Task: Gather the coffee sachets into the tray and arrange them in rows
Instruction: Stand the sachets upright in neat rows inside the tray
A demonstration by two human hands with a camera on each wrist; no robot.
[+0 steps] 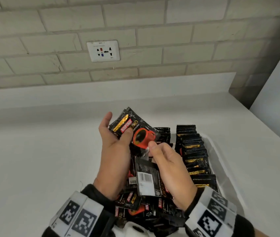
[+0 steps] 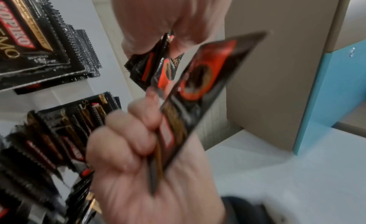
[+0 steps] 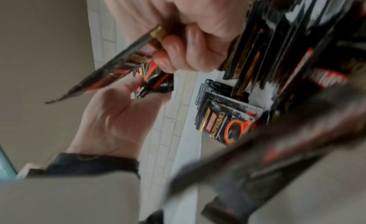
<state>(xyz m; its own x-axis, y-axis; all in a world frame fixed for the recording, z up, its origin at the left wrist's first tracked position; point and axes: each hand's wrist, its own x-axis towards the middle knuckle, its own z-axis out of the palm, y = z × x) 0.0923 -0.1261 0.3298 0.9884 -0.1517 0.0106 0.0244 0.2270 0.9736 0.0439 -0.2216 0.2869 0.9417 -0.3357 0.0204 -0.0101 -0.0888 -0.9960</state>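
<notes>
Left hand (image 1: 115,147), at frame centre, curls around a stack of coffee sachets (image 1: 134,130), thumb pressed on top. Right hand (image 1: 168,170) pinches the stack's lower edge above the tray (image 1: 221,161).

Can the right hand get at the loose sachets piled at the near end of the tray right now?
Probably not yet: the right hand already pinches sachets and hovers above the loose pile. Nothing else blocks the way; it would need to set those down first.

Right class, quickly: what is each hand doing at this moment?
Left hand: closed on a small stack of Kopiko coffee sachets, thumb on top.
Right hand: pinching sachets, including a face-down sachet, over the tray.
</notes>
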